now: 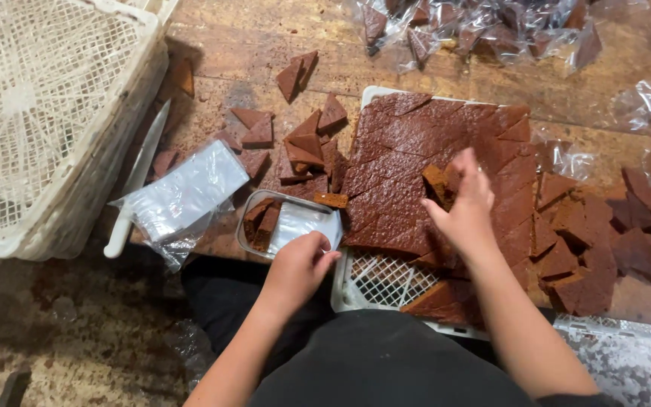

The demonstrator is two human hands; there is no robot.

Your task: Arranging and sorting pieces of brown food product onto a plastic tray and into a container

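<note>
Most of the brown slab [416, 173] on the white crate [374, 283] is unpacked. The right hand [465, 203] has its grip pinching one cut piece [437, 181]; the left hand [299, 267] pinches a clear bag [303, 222] in the metal tray [244, 230], where two pieces lie.

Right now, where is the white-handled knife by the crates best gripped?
By the white handle, coming from the near edge. The knife lies flat beside the stacked crates, blade pointing away, handle end nearest the person. The bag stack sits close on its right, so approach from below.
</note>
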